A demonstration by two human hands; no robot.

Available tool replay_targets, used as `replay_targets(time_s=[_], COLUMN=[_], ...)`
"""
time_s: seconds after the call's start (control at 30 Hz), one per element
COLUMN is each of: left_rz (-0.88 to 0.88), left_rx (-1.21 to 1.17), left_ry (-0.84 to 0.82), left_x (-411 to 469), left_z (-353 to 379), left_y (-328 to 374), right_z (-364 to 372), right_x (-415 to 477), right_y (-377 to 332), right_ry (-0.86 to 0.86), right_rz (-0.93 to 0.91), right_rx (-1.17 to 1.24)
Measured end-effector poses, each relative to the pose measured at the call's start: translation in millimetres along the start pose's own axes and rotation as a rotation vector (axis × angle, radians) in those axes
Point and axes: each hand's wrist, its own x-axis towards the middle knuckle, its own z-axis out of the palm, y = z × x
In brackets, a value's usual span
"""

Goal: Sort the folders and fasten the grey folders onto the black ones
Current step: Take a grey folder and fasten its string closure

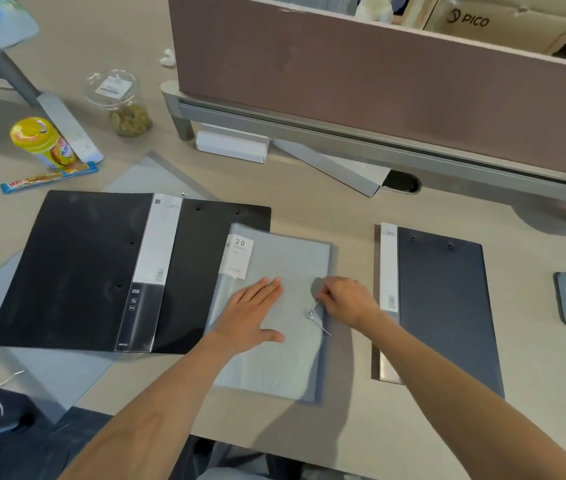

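At desk centre, grey folder [274,306] overlaps open black folder [101,271] at 9 o'clock. Left hand [250,317] flat, fingers apart, pressing it; right hand [340,299] pinches string [319,320] w/ button [310,314]. Fastening step; next prob needs winding string round button.

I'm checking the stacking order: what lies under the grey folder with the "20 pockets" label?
The grey folder overlaps the right edge of the open black folder; the rest lies on the table. Anything directly beneath is hidden.
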Motion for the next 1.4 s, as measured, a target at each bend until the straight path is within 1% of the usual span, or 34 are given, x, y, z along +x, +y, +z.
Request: replay_targets(time_s=[0.03,0.07,0.17,0.2,0.3,0.43,0.5,0.57,0.67,0.83,0.93,1.0,1.07,1.13,1.27,1.33,1.4], left_rz=[0.002,0.001,-0.011,-0.015,-0.031,-0.038,-0.042,-0.042,-0.044,-0.062,-0.135,-0.277,-0.461,-0.602,-0.721,-0.762,-0.741], left_rx=[0.001,0.002,0.022,0.021,0.013,0.054,0.058,0.047,0.043,0.06,0.017,-0.064,-0.186,-0.403,-0.734,-0.993,-1.24], left_ry=[0.002,0.002,-0.01,-0.013,-0.022,-0.04,-0.037,-0.03,-0.036,-0.071,-0.044,0.048,0.117,0.148,0.297,0.324,0.337], left_x=[-0.1,-0.3,-0.3,-0.2,-1.0,-0.8,-0.1,0.0,-1.1,-1.0,-8.8,-19.3,-30.0,-35.4,-32.9,-30.5,-30.7], left_z=[0.8,1.3,0.6,-0.2,-2.5,-2.9,-2.9,-3.8,-4.7,-9.9,-15.3,-18.7,-22.6,-26.5,-37.0,-42.4,-45.8], left_y=[-0.4,-0.1,3.1,4.2,7.6,8.1,8.6,9.9,9.4,15.8,16.1,12.6,10.3,10.4,7.8,2.1,-2.2], right_z=[1.7,5.4,25.3,29.8,34.7,40.2,38.0,35.0,28.5,22.0,20.7,19.0,17.9,18.0,20.0,19.9,19.9], right_x=[-7.7,-17.5,-46.3,-50.4,-48.5,-30.6,-21.8,-13.1,-7.4,-16.4,-26.7,-32.2,-37.5,-42.7,-50.3,-51.4,-52.1], right_y=[7.7,12.0,8.2,3.8,-12.1,-31.6,-38.9,-41.7,-41.5,-17.1,-3.8,-1.7,-4.2,-10.8,-21.2,-18.2,-13.5], right_ry=[-0.002,0.014,0.125,0.137,0.158,0.149,0.132,0.103,0.074,0.171,0.191,0.201,0.189,0.155,0.14,0.15,0.145], right_rz=[-0.02,-0.08,-0.338,-0.386,-0.417,-0.388,-0.324,-0.219,-0.069,0.255,0.327,0.367,0.387,0.378,0.403,0.443,0.486], right_rx=[0.0,-0.014,-0.158,-0.204,-0.342,-0.325,-0.206,-0.056,0.105,0.511,0.526,0.55,0.585,0.64,0.808,0.851,0.876])
